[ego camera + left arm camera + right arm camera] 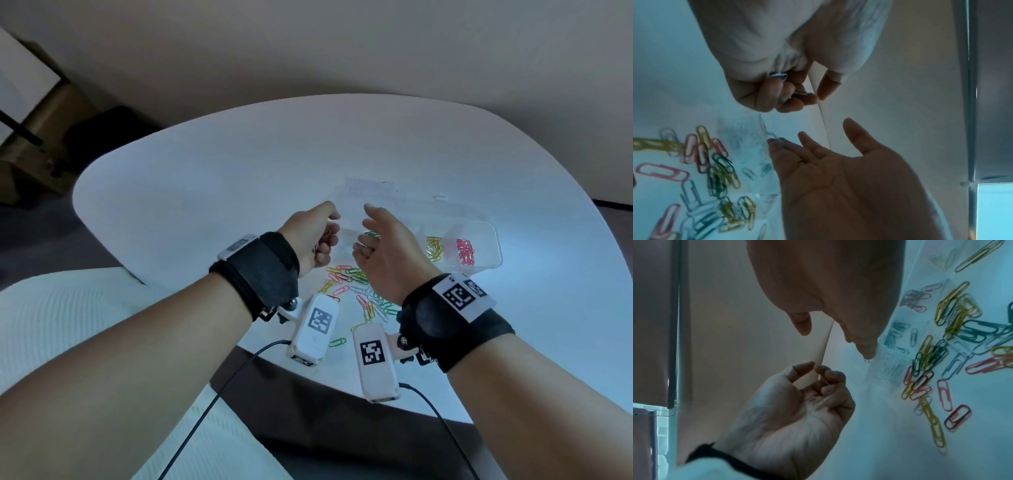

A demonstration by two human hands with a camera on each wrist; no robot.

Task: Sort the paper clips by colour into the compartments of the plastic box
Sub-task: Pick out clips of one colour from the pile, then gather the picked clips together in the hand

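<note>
A clear plastic box (pixel 493 246) lies on the white table (pixel 222 178). It holds yellow clips (pixel 433 248), red clips (pixel 465 251) and green clips (pixel 371 234) in separate compartments. Loose mixed-colour paper clips (pixel 359 291) are heaped in front of it. My left hand (pixel 317 236) hovers at the box's left end with its fingers curled round a few white clips (pixel 778 75). My right hand (pixel 376 246) is beside it, fingers straight, palm towards the left hand. Its fingertips (pixel 867 353) reach the box's near-left compartment (pixel 890 368), which holds pale clips.
A single green clip (pixel 337 342) lies near the table's front edge. The wrist cameras (pixel 375 363) and their black cables (pixel 205 404) hang over that edge. A white ribbed cushion (pixel 68 325) sits at the lower left, and cardboard boxes (pixel 41 113) stand on the floor beyond.
</note>
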